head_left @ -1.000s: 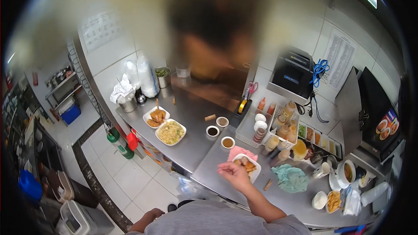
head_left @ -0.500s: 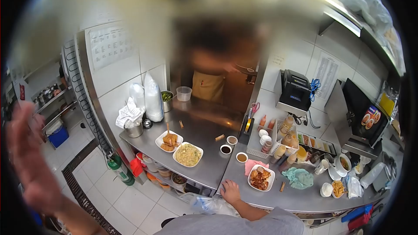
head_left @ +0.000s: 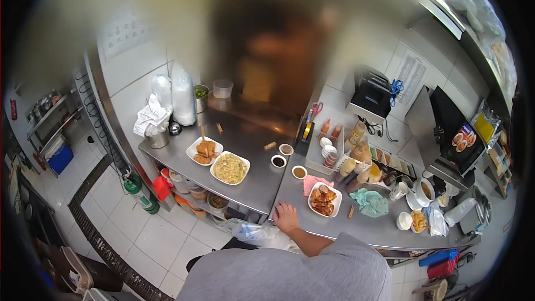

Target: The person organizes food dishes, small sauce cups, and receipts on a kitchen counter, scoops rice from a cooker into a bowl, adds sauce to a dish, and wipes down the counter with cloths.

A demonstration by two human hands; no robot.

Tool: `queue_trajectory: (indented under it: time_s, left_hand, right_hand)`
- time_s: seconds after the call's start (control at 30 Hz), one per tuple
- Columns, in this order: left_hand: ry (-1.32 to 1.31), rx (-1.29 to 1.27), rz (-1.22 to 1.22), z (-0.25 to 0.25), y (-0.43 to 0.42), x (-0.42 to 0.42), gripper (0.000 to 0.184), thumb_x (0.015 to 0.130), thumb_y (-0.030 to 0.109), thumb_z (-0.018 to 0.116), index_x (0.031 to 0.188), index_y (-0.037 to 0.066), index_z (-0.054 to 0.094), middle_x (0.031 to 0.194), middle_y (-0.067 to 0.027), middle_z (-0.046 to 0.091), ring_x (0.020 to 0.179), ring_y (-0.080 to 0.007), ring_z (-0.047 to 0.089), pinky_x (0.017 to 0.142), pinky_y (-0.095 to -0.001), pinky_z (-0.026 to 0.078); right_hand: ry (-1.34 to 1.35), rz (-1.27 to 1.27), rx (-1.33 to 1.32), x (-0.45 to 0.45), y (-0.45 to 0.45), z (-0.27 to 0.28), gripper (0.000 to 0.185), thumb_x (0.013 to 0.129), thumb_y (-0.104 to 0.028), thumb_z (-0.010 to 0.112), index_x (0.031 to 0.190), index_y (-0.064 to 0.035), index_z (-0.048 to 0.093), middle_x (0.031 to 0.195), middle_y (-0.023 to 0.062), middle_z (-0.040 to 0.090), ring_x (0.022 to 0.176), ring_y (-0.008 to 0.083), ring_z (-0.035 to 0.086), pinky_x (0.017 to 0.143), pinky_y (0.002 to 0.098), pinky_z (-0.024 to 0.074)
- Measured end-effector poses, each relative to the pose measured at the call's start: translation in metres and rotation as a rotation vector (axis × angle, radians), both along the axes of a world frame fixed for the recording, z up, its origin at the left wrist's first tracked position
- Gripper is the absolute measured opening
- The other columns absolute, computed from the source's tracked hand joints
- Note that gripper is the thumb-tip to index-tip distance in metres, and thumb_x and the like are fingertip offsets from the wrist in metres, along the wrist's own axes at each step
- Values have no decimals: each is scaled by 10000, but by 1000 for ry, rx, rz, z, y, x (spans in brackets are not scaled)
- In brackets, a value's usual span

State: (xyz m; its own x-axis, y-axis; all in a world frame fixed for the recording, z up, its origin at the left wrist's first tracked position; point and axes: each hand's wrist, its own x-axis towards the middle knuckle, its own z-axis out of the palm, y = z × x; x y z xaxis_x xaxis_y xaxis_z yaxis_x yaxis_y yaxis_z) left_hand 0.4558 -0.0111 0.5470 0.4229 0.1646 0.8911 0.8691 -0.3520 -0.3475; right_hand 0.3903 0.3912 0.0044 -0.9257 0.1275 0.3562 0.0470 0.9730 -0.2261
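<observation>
My right hand (head_left: 286,216) rests flat on the front edge of the steel counter (head_left: 262,196), fingers somewhat spread, holding nothing. Just to its right is a white bowl of glazed browned meat pieces (head_left: 324,199), partly over a pink cloth (head_left: 313,185). A small cup of brown sauce (head_left: 299,172) stands beyond the hand. On the left part of the counter sit a white bowl of fried rice (head_left: 230,168) and a white bowl of golden fried pieces (head_left: 205,151). My left hand is out of view.
A green crumpled cloth (head_left: 370,203), squeeze bottles in a white basket (head_left: 317,161) and a black printer (head_left: 370,92) are to the right. Plastic bags (head_left: 183,97) stand at the back left. A green cylinder (head_left: 140,192) is on the floor. A blurred person stands beyond the counter.
My left hand, raised at the left edge earlier, has gone out of view. The camera view has shifted, so the counter appears further left. My right hand stays on the counter edge.
</observation>
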Motion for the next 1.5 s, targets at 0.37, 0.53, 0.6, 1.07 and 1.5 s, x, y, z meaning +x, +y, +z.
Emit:
queue_trajectory:
  time_s: [0.37,0.53,0.6,1.07,1.5]
  left_hand:
    - [-58,69,-21,-31,7,-8,683,909,572,333,1445,194,140,1514,-110,83,1392,-349,50,1119,-558,48]
    - [-56,80,-9,-33,7,-4,676,910,563,341,1438,185,153,1506,-114,102,1386,-346,69,1117,-554,60]
    - [-57,88,-6,-33,7,-3,673,911,559,344,1435,181,158,1502,-116,109,1383,-345,76,1117,-552,65]
    - [-33,112,21,-39,5,10,651,914,532,366,1415,154,194,1479,-127,161,1366,-339,128,1112,-540,100]
    - [-30,115,46,-38,-2,8,632,916,507,386,1396,129,227,1458,-138,210,1350,-332,176,1107,-529,132]
  right_hand:
    - [19,16,34,0,2,0,343,796,-225,595,1111,-94,565,1208,105,519,1138,295,463,945,432,354]
    - [6,12,16,1,0,-1,346,802,-238,593,1119,-105,558,1216,101,513,1150,287,456,950,438,349]
    - [17,17,27,2,1,0,349,801,-239,594,1121,-106,555,1211,98,516,1139,286,462,942,438,353]
    - [29,35,37,3,1,-1,353,804,-252,583,1125,-105,559,1206,102,522,1124,289,470,928,444,361]
    - [42,21,36,2,0,-2,350,795,-240,590,1117,-106,567,1206,100,526,1123,288,473,922,441,362]
